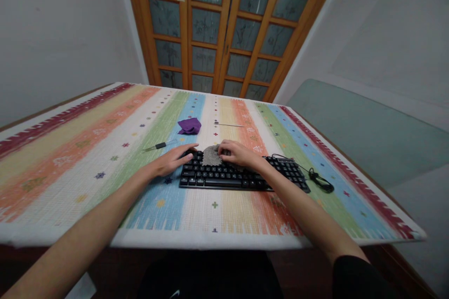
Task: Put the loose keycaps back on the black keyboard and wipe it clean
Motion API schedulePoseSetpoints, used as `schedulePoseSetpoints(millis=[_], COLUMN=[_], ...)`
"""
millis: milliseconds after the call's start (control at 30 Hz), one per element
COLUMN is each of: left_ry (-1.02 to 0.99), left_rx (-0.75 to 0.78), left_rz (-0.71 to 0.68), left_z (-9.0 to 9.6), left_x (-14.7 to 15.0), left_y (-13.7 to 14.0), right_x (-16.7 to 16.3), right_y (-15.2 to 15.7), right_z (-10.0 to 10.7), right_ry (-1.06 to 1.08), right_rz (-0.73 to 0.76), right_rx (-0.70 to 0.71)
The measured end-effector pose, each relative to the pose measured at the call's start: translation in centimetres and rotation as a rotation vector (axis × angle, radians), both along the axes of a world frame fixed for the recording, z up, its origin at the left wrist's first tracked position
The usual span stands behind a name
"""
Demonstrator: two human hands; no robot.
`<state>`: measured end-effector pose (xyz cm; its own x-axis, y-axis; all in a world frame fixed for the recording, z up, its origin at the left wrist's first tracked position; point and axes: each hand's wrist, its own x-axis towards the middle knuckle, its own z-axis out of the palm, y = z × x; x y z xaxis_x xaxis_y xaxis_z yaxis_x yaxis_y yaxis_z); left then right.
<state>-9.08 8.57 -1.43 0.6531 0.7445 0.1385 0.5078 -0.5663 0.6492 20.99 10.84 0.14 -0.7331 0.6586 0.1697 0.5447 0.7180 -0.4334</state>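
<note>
A black keyboard [224, 182] lies on the striped tablecloth in front of me. My right hand [235, 153] has its fingers closed on a grey cloth [211, 156] that rests over the upper keys left of the middle. My left hand [175, 159] is at the keyboard's left end, fingers stretched out and apart, the tips at its upper left corner. Whether that hand presses on the keyboard I cannot tell. My right forearm covers part of the keys on the right.
Beyond the keyboard lies a crumpled purple cloth [190, 126]. A small tool with a black handle [160, 145] lies left of it, and a thin rod [229, 125] to its right. The keyboard's coiled cable [321, 181] is at the right. The tablecloth [213, 215] reaches the table's front edge.
</note>
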Motion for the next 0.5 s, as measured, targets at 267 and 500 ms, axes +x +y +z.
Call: schedulePoseSetpoints(millis=[267,500], left_ry=[0.013,0.012], left_rx=[0.010,0.012], left_rz=[0.006,0.007], left_z=[0.0,-0.2], left_x=[0.0,-0.1], left_y=[0.0,0.0], right_x=[-0.1,-0.8], right_y=[-0.4,-1.8], right_z=[0.1,0.3], right_ry=[0.147,0.169], right_rz=[-0.182,-0.082], right_rx=[0.222,0.199])
